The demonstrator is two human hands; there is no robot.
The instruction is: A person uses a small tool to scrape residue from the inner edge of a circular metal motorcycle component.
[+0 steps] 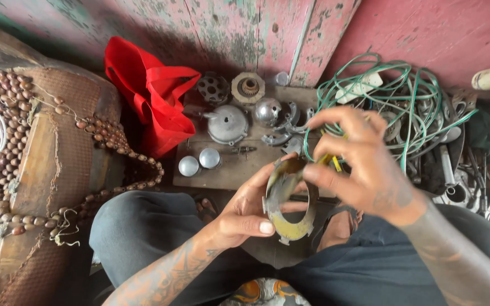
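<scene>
My left hand (248, 212) grips a flat notched metal ring (287, 207), fingers closed around its left edge, at lower centre of the frame over my lap. My right hand (361, 164) pinches a yellow-handled tool (331, 161) against the ring's top. Green wire (409, 96) coils at upper right.

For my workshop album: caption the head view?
Left hand holds a metal ring plate; right hand meets it.
</scene>
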